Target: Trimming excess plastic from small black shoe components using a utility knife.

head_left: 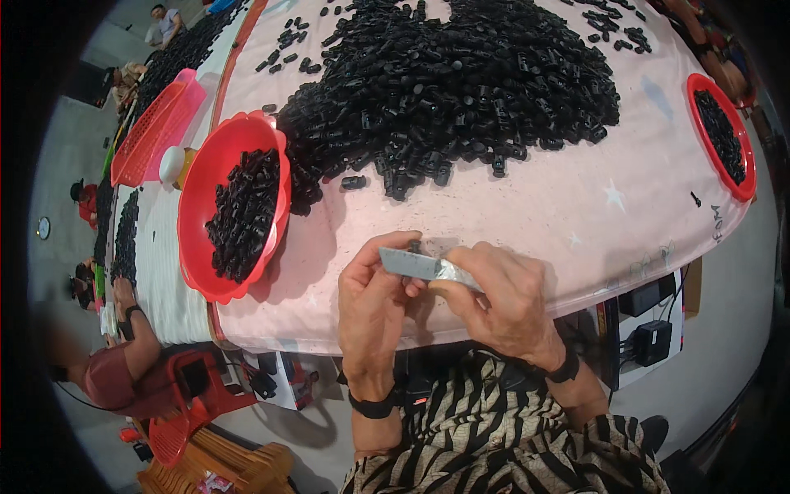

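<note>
My left hand (368, 300) is closed, thumb and fingers pinching a small black plastic part (415, 245) that is mostly hidden behind the blade. My right hand (506, 292) grips a knife (409, 263) with a flat grey blade and a pale wrapped handle. The blade points left and lies across the black part, close to my left fingers. Both hands are just above the near edge of the pink cloth-covered table (527, 198). Beyond them rises a big heap of similar black parts (461, 99).
A red scalloped bowl (194, 206) holding black parts stands at the left, beside a pink-red perforated basket (152, 128) and a white-lidded jar (171, 167). A red-rimmed tray (750, 177) with more parts is at the far right. Another person (115, 362) sits at the left.
</note>
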A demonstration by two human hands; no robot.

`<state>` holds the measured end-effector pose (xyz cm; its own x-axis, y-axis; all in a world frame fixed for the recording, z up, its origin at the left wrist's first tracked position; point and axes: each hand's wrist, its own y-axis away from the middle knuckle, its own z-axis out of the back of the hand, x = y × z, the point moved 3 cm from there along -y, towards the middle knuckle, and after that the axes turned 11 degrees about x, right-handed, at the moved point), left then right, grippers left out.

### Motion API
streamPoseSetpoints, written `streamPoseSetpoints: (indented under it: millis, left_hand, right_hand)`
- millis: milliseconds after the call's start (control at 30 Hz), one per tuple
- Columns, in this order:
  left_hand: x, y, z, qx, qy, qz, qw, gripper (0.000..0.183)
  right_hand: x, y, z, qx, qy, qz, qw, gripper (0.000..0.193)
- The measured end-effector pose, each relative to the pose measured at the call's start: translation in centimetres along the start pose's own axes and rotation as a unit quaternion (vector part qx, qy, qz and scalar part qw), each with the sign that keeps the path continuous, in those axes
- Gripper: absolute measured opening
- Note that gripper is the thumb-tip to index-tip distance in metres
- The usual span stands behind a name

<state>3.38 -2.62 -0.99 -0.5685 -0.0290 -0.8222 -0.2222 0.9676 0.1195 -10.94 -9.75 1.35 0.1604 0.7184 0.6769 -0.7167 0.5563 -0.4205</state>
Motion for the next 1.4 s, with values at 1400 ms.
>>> streamPoseSetpoints:
  millis: [1400]
  left_hand:
    - [-0.1, -0.2, 0.5, 0.004, 0.050, -0.025, 0.998, 0.031]
  right_hand:
    - [-0.5, 0.4, 0.8, -0.099, -0.103, -0.053, 0.988, 0.021]
